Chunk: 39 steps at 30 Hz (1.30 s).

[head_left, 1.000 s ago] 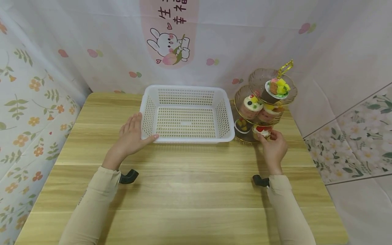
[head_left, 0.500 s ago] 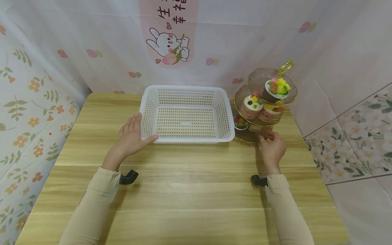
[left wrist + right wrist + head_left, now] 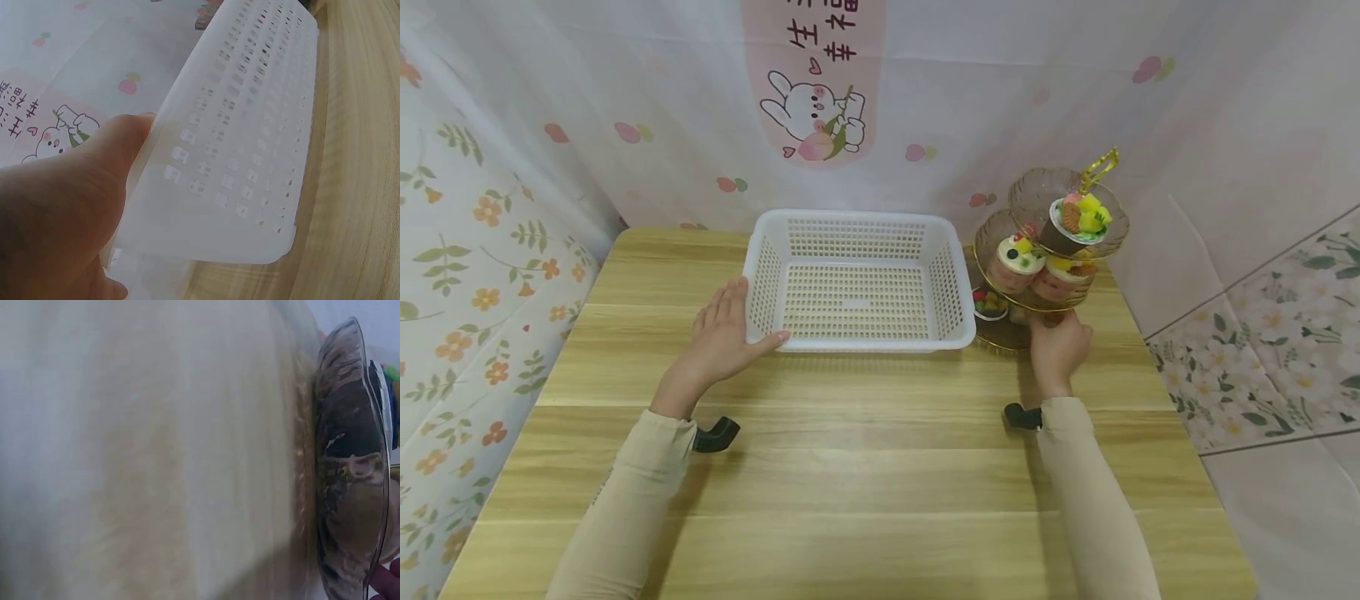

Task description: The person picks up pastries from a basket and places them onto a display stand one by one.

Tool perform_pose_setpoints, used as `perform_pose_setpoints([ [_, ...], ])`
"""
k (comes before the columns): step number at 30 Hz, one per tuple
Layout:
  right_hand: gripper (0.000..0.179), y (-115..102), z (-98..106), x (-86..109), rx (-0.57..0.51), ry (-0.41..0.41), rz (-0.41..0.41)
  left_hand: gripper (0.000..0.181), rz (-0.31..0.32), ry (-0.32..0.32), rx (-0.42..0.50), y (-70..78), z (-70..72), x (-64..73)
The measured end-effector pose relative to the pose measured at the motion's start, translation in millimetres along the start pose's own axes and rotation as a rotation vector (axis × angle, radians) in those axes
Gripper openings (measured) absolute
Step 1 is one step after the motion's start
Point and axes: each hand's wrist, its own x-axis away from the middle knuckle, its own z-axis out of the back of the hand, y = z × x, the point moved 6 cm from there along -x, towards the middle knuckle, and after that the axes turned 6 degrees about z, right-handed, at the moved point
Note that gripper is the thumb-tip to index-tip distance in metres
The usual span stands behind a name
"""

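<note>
A white plastic basket (image 3: pixel 857 343) with perforated sides sits at the middle back. My left hand (image 3: pixel 718 327) rests against its left end, fingers straight along the outer side and thumb (image 3: pixel 128 134) at the near rim. To the right stands a tiered dessert stand (image 3: pixel 1013 179) with clear, gold-edged plates. My right hand (image 3: pixel 1058 343) reaches in at its lowest plate (image 3: pixel 1000 336). The middle tier hides its fingertips; I cannot tell whether they hold the tan cup there. In the right wrist view, fingers (image 3: pixel 384 582) show at the plate's rim beside the cup (image 3: pixel 357 519).
A dessert cup (image 3: pixel 1078 221) sits on the top tier, with pink cups (image 3: pixel 1017 260) on the middle one. A dark fruit-topped cup (image 3: pixel 990 305) is at the bottom left. Printed curtains hang behind and at both sides of the wooden table (image 3: pixel 880 467).
The red-topped cup moved back under the middle tier, out of plain sight. My right hand followed, shifting slightly left and farther in. My left hand and the basket stayed in place.
</note>
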Motion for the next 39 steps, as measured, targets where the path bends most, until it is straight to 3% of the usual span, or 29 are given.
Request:
perform_pose_setpoints([
  [9,0.033,-2,-4,-3.9,0.045,-0.017,0.024,0.115,-0.002,0.002,0.002,0.4,-0.5,1.2],
  [19,0.038,1,-3,-1.2,0.043,-0.14,0.02,0.116,-0.001,0.008,-0.001,1.1,0.1,0.2],
  [29,0.016,-8,2,5.6,0.106,-0.152,0.096,0.116,0.005,0.011,-0.013,0.8,-1.9,1.2],
  [36,0.033,-16,21,6.0,0.06,-0.221,0.114,0.116,0.002,0.019,-0.009,2.9,-1.0,0.3],
  [39,0.034,-29,36,10.0,0.048,-0.273,0.172,0.116,0.0,0.022,-0.023,4.1,-0.8,-1.0],
])
